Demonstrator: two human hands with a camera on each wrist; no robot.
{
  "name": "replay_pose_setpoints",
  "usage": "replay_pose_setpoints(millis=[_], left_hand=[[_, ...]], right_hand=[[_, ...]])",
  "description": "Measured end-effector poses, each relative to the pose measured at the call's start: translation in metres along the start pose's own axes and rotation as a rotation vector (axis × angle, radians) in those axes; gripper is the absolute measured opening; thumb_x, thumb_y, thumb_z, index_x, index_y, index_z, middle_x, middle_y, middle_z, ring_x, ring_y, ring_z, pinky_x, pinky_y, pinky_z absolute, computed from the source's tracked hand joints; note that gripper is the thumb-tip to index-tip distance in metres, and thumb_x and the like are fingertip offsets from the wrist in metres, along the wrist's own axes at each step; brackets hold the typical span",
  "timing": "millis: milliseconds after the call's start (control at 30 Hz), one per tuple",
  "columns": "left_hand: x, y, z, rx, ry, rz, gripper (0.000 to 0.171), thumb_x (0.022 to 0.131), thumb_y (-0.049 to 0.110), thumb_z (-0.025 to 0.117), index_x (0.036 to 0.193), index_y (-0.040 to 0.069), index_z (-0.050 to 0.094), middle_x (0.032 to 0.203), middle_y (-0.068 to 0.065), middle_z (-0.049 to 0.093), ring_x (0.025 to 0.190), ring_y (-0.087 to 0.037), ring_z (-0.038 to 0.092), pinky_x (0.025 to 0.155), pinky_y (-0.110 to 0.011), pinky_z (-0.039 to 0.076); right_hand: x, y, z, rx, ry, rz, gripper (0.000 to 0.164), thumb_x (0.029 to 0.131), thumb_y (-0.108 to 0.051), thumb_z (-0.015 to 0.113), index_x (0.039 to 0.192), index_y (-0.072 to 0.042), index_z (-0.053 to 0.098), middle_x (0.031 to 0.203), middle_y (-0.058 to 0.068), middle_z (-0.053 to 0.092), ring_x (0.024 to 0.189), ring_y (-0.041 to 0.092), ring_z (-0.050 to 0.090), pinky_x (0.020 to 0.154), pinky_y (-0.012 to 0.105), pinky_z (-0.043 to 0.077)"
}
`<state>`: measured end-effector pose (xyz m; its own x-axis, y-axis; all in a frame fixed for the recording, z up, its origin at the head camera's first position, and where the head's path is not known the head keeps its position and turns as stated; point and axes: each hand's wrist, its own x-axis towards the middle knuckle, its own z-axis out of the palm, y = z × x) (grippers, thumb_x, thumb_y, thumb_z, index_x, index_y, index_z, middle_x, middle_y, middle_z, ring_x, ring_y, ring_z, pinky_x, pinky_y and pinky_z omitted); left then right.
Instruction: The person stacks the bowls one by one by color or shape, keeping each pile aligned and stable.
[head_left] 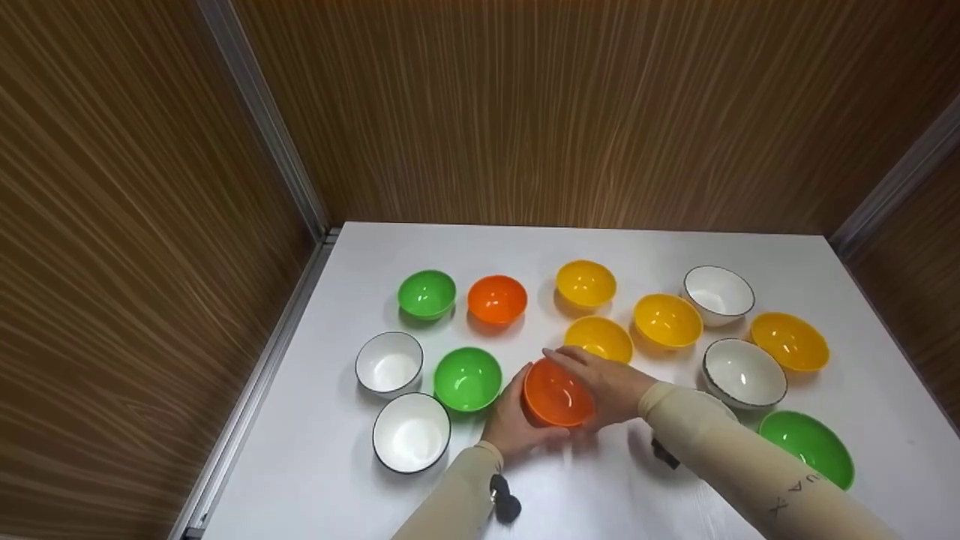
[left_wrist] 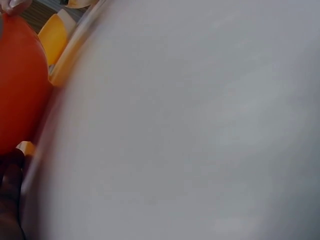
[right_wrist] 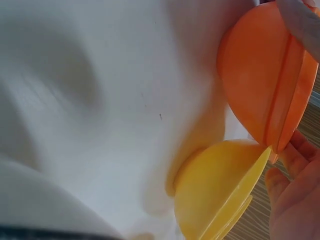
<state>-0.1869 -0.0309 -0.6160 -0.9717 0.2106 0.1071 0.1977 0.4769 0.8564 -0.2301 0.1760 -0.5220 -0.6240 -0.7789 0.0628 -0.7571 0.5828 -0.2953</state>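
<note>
Both hands hold an orange bowl (head_left: 559, 394) between them near the front middle of the white table, its inside facing up and toward the head camera. My left hand (head_left: 517, 424) grips its left side, thumb along the near edge. From the right, my right hand (head_left: 611, 386) holds it with fingers over the far rim. In the right wrist view the orange bowl (right_wrist: 255, 75) shows a line below its rim and overlaps a yellow bowl (right_wrist: 215, 190). That yellow bowl (head_left: 600, 339) stands just behind the hands in the head view. A green bowl (head_left: 468, 379) is left of my left hand.
Left on the table (head_left: 300, 450) are white bowls (head_left: 412, 433) and a far green bowl (head_left: 427, 294). Another orange bowl (head_left: 497, 300) stands behind. Several yellow bowls (head_left: 667, 321), white bowls (head_left: 744, 373) and a green bowl (head_left: 806, 446) spread right. Wood-grain panels (head_left: 480, 112) enclose the table.
</note>
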Motion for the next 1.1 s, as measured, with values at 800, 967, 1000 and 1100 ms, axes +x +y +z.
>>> replay_pose_setpoints(millis=[800, 967, 1000, 1100], left_hand=[[-0.001, 0.002, 0.000, -0.014, 0.016, -0.003, 0.116, 0.060, 0.056, 0.085, 0.151, 0.018, 0.025, 0.147, 0.004, 0.042, 0.131, -0.014, 0.043, 0.109, -0.038, 0.036], [0.000, 0.000, 0.001, -0.023, 0.026, 0.027, 0.115, 0.061, 0.053, 0.086, 0.151, 0.014, 0.026, 0.146, 0.004, 0.043, 0.131, -0.014, 0.042, 0.110, -0.038, 0.035], [-0.001, 0.000, 0.001, -0.027, 0.027, 0.028, 0.115, 0.061, 0.052, 0.086, 0.151, 0.013, 0.026, 0.146, 0.003, 0.043, 0.131, -0.015, 0.042, 0.110, -0.038, 0.035], [-0.001, 0.001, 0.001, -0.037, 0.023, 0.019, 0.116, 0.061, 0.053, 0.086, 0.151, 0.014, 0.025, 0.147, 0.003, 0.042, 0.132, -0.015, 0.042, 0.110, -0.038, 0.034]], right_hand=[[0.082, -0.005, -0.069, 0.071, 0.097, 0.332, 0.031, 0.090, -0.028, 0.069, 0.116, -0.012, 0.068, 0.101, 0.004, 0.070, 0.090, 0.019, 0.065, 0.083, 0.036, 0.056], [0.098, 0.007, -0.066, -0.049, 0.034, 0.251, 0.030, 0.088, -0.021, 0.071, 0.116, -0.011, 0.068, 0.102, 0.007, 0.071, 0.089, 0.020, 0.067, 0.083, 0.036, 0.057], [0.101, 0.010, -0.064, -0.061, 0.024, 0.245, 0.030, 0.088, -0.020, 0.071, 0.116, -0.011, 0.068, 0.102, 0.008, 0.071, 0.090, 0.020, 0.067, 0.083, 0.036, 0.057], [0.109, 0.016, -0.060, -0.075, -0.005, 0.244, 0.031, 0.088, -0.019, 0.071, 0.118, -0.011, 0.067, 0.103, 0.009, 0.071, 0.090, 0.022, 0.067, 0.083, 0.038, 0.056]])
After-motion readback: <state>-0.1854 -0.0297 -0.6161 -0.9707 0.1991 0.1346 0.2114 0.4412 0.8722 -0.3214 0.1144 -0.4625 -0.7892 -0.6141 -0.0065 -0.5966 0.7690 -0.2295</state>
